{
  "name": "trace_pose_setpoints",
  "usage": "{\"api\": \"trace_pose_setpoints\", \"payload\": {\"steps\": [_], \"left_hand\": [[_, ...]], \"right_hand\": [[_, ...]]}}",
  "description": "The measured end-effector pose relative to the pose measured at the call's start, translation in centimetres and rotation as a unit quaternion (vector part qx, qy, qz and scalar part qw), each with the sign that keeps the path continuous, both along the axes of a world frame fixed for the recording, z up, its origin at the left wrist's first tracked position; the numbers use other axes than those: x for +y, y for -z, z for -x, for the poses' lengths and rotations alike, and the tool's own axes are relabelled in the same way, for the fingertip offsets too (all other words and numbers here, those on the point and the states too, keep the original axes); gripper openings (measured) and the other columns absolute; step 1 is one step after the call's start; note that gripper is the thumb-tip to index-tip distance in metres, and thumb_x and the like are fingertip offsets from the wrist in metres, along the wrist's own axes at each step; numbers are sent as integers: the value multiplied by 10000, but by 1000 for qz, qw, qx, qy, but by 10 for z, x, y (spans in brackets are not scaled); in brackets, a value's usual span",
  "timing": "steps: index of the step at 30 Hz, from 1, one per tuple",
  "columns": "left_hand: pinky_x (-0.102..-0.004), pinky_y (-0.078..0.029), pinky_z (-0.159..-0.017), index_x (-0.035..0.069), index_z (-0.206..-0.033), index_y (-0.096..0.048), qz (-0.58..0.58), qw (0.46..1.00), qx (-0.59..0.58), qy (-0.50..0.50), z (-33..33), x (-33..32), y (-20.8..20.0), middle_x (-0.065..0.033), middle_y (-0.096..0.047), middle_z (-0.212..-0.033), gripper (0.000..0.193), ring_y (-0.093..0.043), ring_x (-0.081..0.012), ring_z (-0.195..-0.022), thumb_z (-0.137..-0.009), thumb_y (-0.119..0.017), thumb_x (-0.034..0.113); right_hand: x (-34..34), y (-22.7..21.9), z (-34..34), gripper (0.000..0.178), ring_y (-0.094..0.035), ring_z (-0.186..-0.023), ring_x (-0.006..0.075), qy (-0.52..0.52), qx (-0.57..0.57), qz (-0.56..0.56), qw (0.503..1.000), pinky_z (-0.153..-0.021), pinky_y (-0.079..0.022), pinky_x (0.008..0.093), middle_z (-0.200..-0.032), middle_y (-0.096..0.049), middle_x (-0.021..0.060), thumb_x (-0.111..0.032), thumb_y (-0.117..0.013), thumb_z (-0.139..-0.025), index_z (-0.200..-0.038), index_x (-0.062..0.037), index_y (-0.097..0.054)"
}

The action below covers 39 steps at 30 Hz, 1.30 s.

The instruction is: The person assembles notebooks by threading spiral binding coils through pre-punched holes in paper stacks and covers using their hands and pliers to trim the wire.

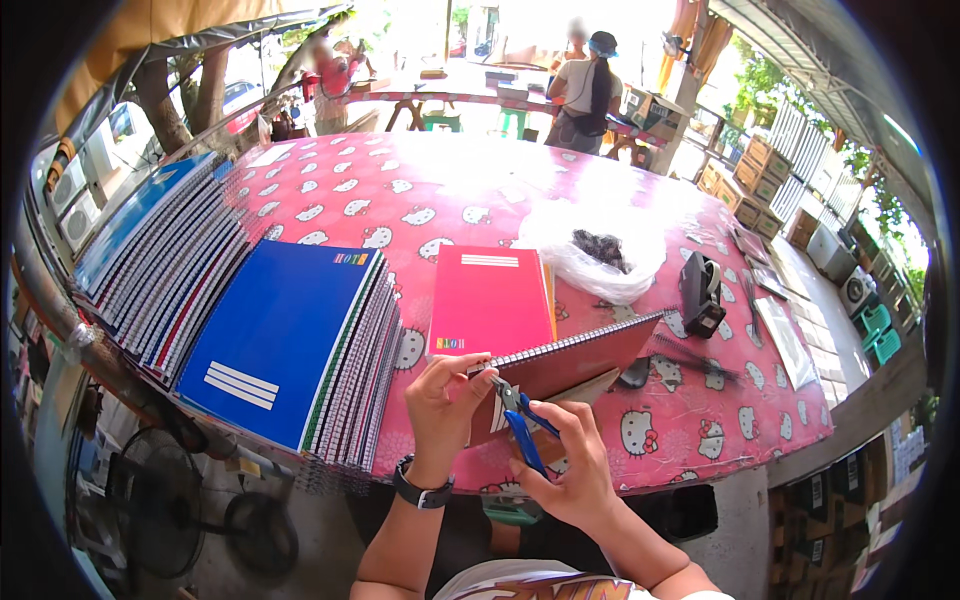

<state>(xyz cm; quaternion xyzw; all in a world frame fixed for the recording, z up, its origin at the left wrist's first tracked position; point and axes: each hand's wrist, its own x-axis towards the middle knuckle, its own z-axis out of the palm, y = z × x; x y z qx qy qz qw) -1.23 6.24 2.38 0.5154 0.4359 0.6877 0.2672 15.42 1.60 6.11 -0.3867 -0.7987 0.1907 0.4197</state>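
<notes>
A maroon-covered spiral notebook (590, 355) is held tilted over the table, its wire coil along the upper edge. My left hand (437, 405), with a black watch on the wrist, pinches the near left end of that coil. In my right hand (578, 465) is a pair of wire cutters (523, 440) with blue handles, their jaws at the coil's end beside my left fingertips. Whether the jaws touch the wire is too small to tell. Just behind lies a pink notebook (490, 295), with a yellow edge showing under it.
Left of my hands stand a stack of blue-topped spiral notebooks (290, 340) and a longer row of notebooks (165, 250). A plastic bag (600, 250) with dark coils, a black box-shaped device (702, 293) and loose wire coils (695, 360) lie rightward. People stand beyond the patterned pink table (400, 185).
</notes>
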Motion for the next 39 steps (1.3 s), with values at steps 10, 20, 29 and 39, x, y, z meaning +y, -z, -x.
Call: {"api": "trace_pose_setpoints", "payload": {"steps": [10,20,29,39], "left_hand": [[-294,-487,-641,34,-917,-694,-132,970,160,-126,-5,-10,-8,-66,-662,-782,270,-602,-186,-716,-654,-723,-20],[-262,-465,-598,12,-941,-646,-76,977,169,-101,-4,-14,-3,-56,-656,-798,229,-591,-143,-727,-719,-706,0],[-256,-468,-637,21,-1003,-547,99,994,-1,-54,-41,-16,27,-83,-616,-828,210,-587,-109,-742,-878,-619,174],[-408,-366,-1005,-4,-1279,-428,-277,914,-134,-264,139,-82,-183,-164,-450,-1310,503,-451,-254,-1190,-942,-471,367]], "right_hand": [[-15,-9,5,572,-558,-835,296,34,-67,4,997,-695,-491,379,-993,-517,168,-198,-695,-737,-1225,-52,-435],[-7,6,-17,533,-593,-792,177,-236,374,551,708,-672,-502,303,-1068,-521,141,-184,-565,-850,-1286,3,-323],[28,101,-185,494,-486,-1014,202,312,153,56,936,-853,-423,338,-1138,-497,107,-111,-605,-775,-1231,-25,-434],[33,133,-212,556,-408,-1127,298,447,-138,73,881,-950,-301,457,-1168,-486,101,-180,-718,-662,-1162,-78,-496]]}}
